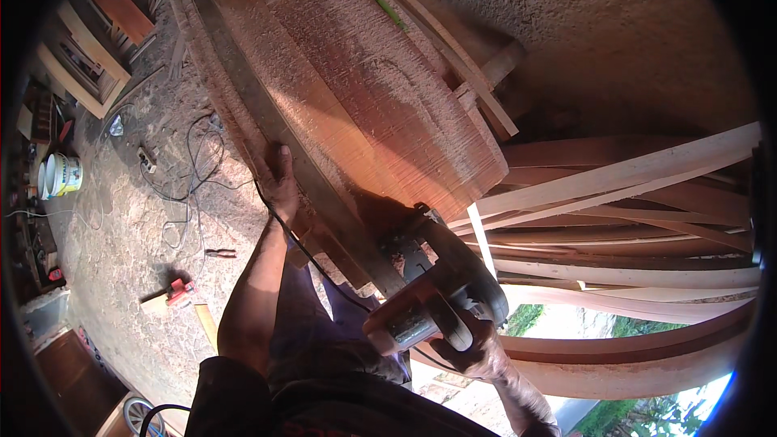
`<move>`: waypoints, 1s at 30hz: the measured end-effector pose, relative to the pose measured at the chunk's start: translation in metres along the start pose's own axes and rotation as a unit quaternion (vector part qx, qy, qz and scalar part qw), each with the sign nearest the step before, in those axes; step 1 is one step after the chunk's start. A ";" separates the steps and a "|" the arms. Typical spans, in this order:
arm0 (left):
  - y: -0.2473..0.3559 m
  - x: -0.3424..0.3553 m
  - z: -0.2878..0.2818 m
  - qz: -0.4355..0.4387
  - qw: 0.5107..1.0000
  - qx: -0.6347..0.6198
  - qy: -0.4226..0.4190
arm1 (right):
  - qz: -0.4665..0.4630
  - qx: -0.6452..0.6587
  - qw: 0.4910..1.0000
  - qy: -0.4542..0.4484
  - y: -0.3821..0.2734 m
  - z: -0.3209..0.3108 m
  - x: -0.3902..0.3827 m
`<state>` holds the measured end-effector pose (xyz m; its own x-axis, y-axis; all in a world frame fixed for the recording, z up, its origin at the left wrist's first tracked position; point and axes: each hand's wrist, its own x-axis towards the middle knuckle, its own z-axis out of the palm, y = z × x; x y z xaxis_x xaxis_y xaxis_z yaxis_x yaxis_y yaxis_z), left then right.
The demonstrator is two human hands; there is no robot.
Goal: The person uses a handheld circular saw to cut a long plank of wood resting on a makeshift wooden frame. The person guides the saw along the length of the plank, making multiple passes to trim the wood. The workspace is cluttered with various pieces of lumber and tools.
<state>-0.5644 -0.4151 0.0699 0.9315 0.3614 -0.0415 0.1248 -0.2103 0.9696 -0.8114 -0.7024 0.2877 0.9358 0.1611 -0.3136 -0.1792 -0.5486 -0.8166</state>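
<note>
A circular saw [437, 287] with a dark rounded guard sits at the near end of a wide reddish wooden panel [340, 105]. My right hand [477, 352] is wrapped round its rear handle; the blade is hidden. Along the panel's left side runs a long dark wooden strip [303, 170]. My left hand [281, 188] grips that strip's left edge, thumb on top, with the other fingers partly hidden. A black cord [324, 275] passes by my left wrist toward the saw. Pale sawdust [405, 89] covers much of the panel.
Long curved planks [615, 267] are stacked at the right. A rough wall [631, 40] stands at the far right. On the dusty floor at left lie tangled cables [194, 170], pliers [220, 253] and a red tool [180, 291]. White buckets [63, 175] and wooden frames [89, 57] stand farther left.
</note>
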 end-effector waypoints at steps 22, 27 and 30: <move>-0.005 0.001 -0.003 0.036 0.995 0.088 0.013 | 0.006 0.028 0.999 -0.024 0.006 0.000 0.002; 0.006 0.001 -0.005 0.026 0.993 0.117 0.006 | 0.000 -0.007 1.000 -0.021 0.006 0.001 0.001; 0.006 0.000 -0.006 0.019 0.990 0.140 0.010 | -0.007 -0.018 1.000 -0.024 -0.002 0.000 0.008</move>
<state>-0.5659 -0.4112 0.0775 0.9305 0.3664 0.0008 0.1831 -0.4669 0.8652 -0.8035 -0.6999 0.2862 0.9225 0.2069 -0.3259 -0.1546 -0.5756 -0.8030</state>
